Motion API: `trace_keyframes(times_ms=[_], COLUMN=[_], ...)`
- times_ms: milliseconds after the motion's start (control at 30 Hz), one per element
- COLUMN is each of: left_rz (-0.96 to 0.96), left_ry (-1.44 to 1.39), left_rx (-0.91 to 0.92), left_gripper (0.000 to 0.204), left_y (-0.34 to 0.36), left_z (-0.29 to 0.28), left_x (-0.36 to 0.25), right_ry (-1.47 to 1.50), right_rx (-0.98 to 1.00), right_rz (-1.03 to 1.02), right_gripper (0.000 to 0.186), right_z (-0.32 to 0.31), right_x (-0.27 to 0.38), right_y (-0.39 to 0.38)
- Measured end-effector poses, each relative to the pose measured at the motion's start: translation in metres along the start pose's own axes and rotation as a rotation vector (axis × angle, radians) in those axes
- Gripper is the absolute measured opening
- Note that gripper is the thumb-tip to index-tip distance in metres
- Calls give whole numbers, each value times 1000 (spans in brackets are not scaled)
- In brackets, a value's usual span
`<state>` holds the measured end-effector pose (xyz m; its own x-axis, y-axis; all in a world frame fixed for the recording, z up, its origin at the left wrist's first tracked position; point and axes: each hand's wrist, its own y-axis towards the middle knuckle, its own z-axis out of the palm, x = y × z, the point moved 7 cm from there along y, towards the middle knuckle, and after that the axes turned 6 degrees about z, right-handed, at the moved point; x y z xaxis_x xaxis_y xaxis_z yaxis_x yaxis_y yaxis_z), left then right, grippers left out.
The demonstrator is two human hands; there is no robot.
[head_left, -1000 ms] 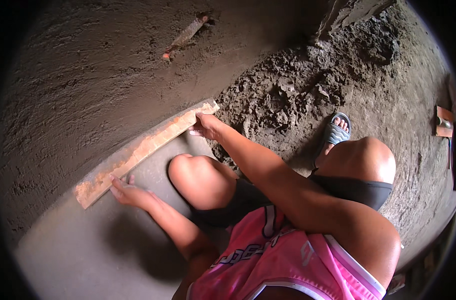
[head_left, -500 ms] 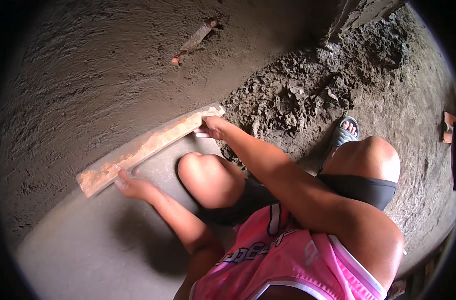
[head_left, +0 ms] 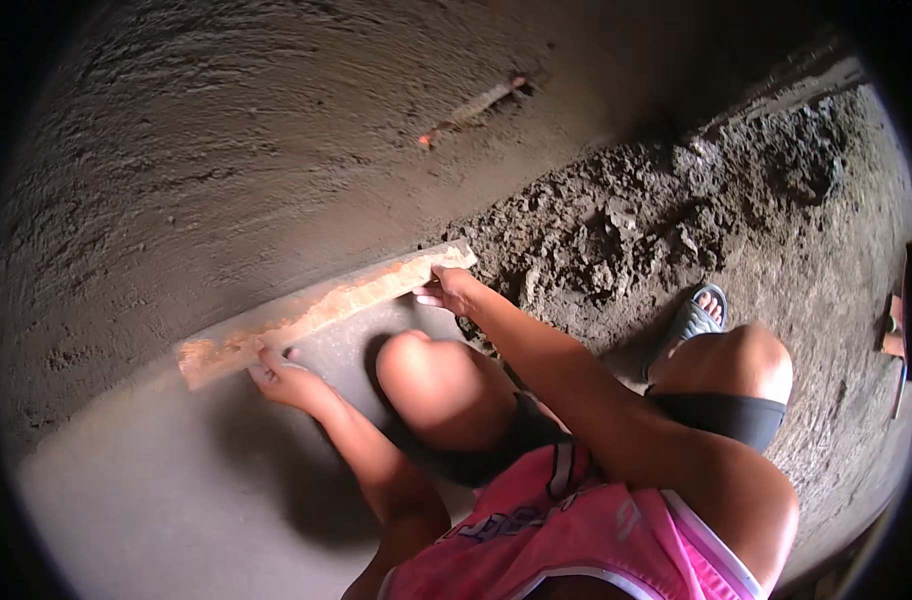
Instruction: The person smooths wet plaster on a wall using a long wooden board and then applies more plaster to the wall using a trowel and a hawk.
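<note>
A long narrow board (head_left: 326,307) with a rough, orange-stained, mortar-smeared face lies along the foot of the freshly plastered wall (head_left: 216,190). My left hand (head_left: 286,380) grips its lower edge near the left end, thumb up on the face. Close to the other end, my right hand (head_left: 450,290) pinches the same edge, with some fingers tucked under. The board's back edge is against or very near the wall; contact is hard to tell. Both hands are closed, and their undersides are hidden.
Lumpy wet mortar (head_left: 616,230) is heaped along the wall at right. A short pipe-like piece (head_left: 476,108) with reddish ends sticks to the wall. Smooth grey floor (head_left: 156,480) lies at left. My bent knee (head_left: 436,375) is close below the board; my sandalled foot (head_left: 704,310) is beside the heap.
The whole view has shifted and turned slightly, so wall, heap and board sit lower and further right. Both hands keep their hold on the board, which shows little clear movement along the wall.
</note>
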<state>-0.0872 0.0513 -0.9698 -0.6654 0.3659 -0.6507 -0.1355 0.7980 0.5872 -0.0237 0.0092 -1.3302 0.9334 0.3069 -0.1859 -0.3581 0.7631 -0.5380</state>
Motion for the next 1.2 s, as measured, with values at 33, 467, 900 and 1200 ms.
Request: trace_keyframes(times_ms=[33, 467, 900, 1200], left_rz=[10, 46, 23, 16], left_ry=[-9, -146, -517, -560], left_rx=[9, -81, 69, -15], left_gripper=[39, 42, 23, 24], left_y=[-1, 5, -45, -40], left_z=[1, 6, 45, 45], left_x=[2, 44, 46, 35], right_ry=[-7, -15, -90, -45], right_rx=[-1, 2, 24, -28], right_rz=[-7, -75, -135, -181], right_gripper=[37, 35, 34, 34], right_z=[-2, 29, 18, 21], right_x=[3, -2, 0, 10], right_y=[4, 40, 39, 18])
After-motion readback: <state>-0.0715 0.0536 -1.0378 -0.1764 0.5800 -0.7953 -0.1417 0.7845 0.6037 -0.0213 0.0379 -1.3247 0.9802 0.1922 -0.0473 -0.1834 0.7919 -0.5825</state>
